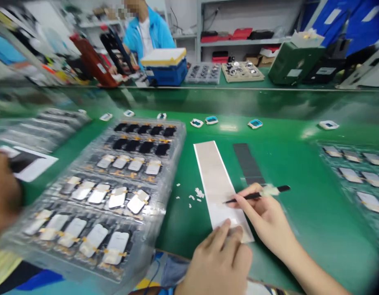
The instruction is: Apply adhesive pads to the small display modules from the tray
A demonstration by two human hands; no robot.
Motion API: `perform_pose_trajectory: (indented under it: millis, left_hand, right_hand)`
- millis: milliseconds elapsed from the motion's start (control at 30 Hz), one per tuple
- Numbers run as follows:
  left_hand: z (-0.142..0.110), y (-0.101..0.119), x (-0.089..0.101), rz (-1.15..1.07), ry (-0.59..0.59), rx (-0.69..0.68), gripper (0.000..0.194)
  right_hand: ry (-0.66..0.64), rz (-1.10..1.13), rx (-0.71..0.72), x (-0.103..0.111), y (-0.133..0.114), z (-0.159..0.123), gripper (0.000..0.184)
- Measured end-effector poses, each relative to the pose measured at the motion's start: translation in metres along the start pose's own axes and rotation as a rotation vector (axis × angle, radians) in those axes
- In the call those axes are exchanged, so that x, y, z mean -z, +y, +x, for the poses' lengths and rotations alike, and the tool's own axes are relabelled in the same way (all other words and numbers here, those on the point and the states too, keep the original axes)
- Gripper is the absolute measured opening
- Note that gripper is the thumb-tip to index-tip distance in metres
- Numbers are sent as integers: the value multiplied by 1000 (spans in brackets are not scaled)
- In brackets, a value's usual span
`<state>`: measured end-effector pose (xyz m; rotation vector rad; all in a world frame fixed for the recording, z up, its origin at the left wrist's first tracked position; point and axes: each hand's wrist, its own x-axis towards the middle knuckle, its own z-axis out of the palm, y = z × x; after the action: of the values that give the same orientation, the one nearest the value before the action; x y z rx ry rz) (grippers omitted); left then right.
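Note:
A long strip of beige sheet with white edges [215, 172] lies on the green bench. My left hand [218, 260] rests its outstretched fingertips on the strip's near end and grips nothing. Pinched in my right hand [267, 219] is a pair of black tweezers [282, 189], with something pale wrapped around its shaft. The tips of the tweezers point left and sit at or just over the strip's surface; contact is hard to tell. Small white pieces [199, 192] are scattered left of the strip. Behind my right hand lies a dark grey strip [247, 162].
A clear tray [177, 155] of small screen-like parts stands at left; another tray [350, 186] is at right. Several small white-framed parts [212, 120] line the back of the bench. A co-worker's hand [3, 188] is at far left; another person [149, 30] is across the bench.

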<state>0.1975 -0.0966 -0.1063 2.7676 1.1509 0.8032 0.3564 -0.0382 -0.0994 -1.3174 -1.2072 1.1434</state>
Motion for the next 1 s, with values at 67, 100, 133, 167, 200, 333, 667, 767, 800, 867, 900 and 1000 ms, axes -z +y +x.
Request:
perform_pose_trajectory:
  millis: [67, 100, 133, 167, 200, 333, 667, 767, 800, 867, 900, 1000]
  left_hand:
    - [0, -1, -9, 21, 100, -1, 19]
    - [0, -1, -11, 25, 119, 2, 19]
    - [1, -2, -12, 21, 117, 5, 18]
    - [2, -2, -12, 11, 93, 16, 17]
    - [3, -3, -9, -8, 47, 26, 17]
    - [10, -4, 9, -132, -180, 72, 16]
    - [23, -13, 25, -739, -164, 469, 12]
    - [27, -17, 22, -1123, -21, 675, 10]
    - [28, -18, 20, -1251, 11, 710, 13]
    - [30, -18, 16, -1448, 65, 747, 17]
    - [30, -17, 14, -1517, 89, 752, 18]
    - [30, -16, 8, -1650, 156, 737, 18]
  right_hand:
    - [45, 7, 22, 0, 3, 1, 34]
    - [49, 14, 24, -1, 4, 1, 34]
    - [52, 26, 25, -1, 4, 2, 35]
    - [47, 40, 19, 0, 4, 2, 35]
    - [42, 54, 7, 1, 3, 2, 34]
    - [71, 159, -44, 8, -7, -1, 30]
    - [401, 393, 181, 9, -20, -34, 16]
    - [423, 407, 277, -5, -17, -45, 10]
    - [424, 411, 293, -11, -16, -47, 11]
    - [436, 418, 321, -22, -14, -50, 12]
    - [440, 423, 334, -27, -13, -51, 13]
    - [420, 430, 360, -37, -11, -50, 13]
